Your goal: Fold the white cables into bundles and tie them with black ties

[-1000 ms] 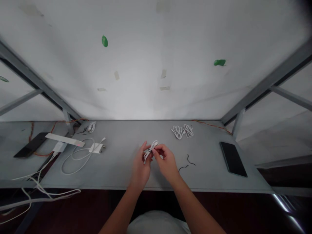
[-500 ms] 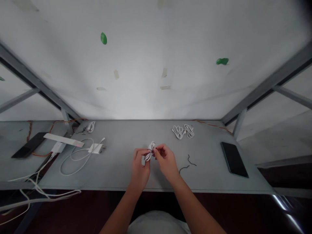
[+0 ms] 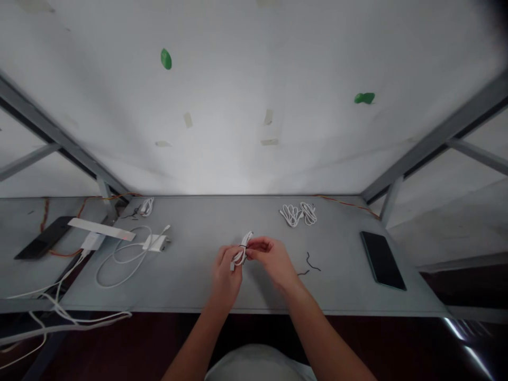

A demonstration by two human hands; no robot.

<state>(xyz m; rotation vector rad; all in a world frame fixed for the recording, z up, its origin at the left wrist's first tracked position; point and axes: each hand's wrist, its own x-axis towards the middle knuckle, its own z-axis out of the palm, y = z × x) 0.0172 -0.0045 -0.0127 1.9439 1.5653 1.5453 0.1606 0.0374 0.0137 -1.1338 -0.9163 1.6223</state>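
A coiled white cable (image 3: 239,257) is held over the middle of the grey shelf, with a black twist tie (image 3: 243,246) around its middle. My left hand (image 3: 227,272) grips the coil from the left between thumb and fingers. From the right, my right hand (image 3: 272,259) has its thumb and forefinger pinched together at the twist tie's end, close against the coil. The exact tip in that pinch is mostly hidden by the fingers. Loose black twist ties (image 3: 312,263) lie on the shelf to the right, one partly covered by my right wrist.
Two coiled white cables (image 3: 291,215) lie at the back right. A dark phone (image 3: 383,260) rests on the far right. On the left are a white charger (image 3: 155,243) with its looped cable, another small coil (image 3: 147,207) and a white power strip (image 3: 101,229). A wall stands behind.
My right hand has turned a little and its fingers have shifted at the tie. The coil stays in my left hand, tilted slightly differently. The view has moved slightly.
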